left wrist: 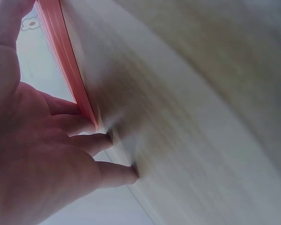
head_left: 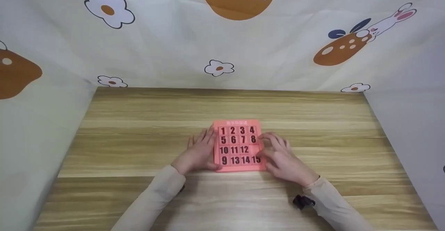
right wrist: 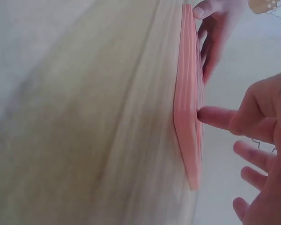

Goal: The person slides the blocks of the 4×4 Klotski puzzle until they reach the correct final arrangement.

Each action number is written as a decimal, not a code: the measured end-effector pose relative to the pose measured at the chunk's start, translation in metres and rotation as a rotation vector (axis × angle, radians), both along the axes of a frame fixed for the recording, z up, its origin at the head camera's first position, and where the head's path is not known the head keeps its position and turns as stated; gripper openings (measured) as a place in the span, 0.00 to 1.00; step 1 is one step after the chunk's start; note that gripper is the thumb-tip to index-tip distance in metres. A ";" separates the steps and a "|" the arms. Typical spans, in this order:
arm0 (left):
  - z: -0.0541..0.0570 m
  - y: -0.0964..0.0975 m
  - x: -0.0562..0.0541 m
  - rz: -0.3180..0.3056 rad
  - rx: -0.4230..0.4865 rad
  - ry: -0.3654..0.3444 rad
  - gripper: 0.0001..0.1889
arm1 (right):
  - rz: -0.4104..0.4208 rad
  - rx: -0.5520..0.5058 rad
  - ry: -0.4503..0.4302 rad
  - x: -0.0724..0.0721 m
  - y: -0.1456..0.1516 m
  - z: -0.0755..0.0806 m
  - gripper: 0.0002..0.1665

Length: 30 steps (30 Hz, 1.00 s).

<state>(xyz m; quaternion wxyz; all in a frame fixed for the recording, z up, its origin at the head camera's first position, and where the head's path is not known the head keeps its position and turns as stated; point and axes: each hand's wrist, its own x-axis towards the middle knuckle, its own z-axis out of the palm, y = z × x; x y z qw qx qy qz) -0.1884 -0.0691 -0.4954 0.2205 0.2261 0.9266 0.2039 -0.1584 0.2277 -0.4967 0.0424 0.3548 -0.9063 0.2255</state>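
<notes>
A pink number slide puzzle lies flat on the wooden table. Its numbered tiles form a grid: 1 to 4, 5 to 8, then 10, 11, 12 and a gap at the right, then 9, 13, 14, 15. My left hand rests along the puzzle's left side, fingers extended, thumb at the lower left corner. In the left wrist view, some fingertips touch the table. At the right side, one finger of my right hand touches the face near tile 15. The other right fingers spread loosely above.
The wooden table surrounds the puzzle. A pale cloth printed with flowers, orange shapes and a rabbit stands behind it and along both sides. A black strap piece sits at the right wrist.
</notes>
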 end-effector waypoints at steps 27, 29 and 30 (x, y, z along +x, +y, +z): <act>0.000 0.001 0.000 0.004 -0.017 0.006 0.63 | 0.008 0.151 -0.041 0.002 -0.038 0.000 0.28; -0.001 0.000 0.000 0.000 -0.006 0.011 0.62 | -0.031 0.140 -0.017 0.003 -0.040 0.002 0.23; -0.001 0.000 0.000 -0.002 -0.003 0.014 0.62 | -0.059 0.131 0.006 0.003 -0.040 0.004 0.20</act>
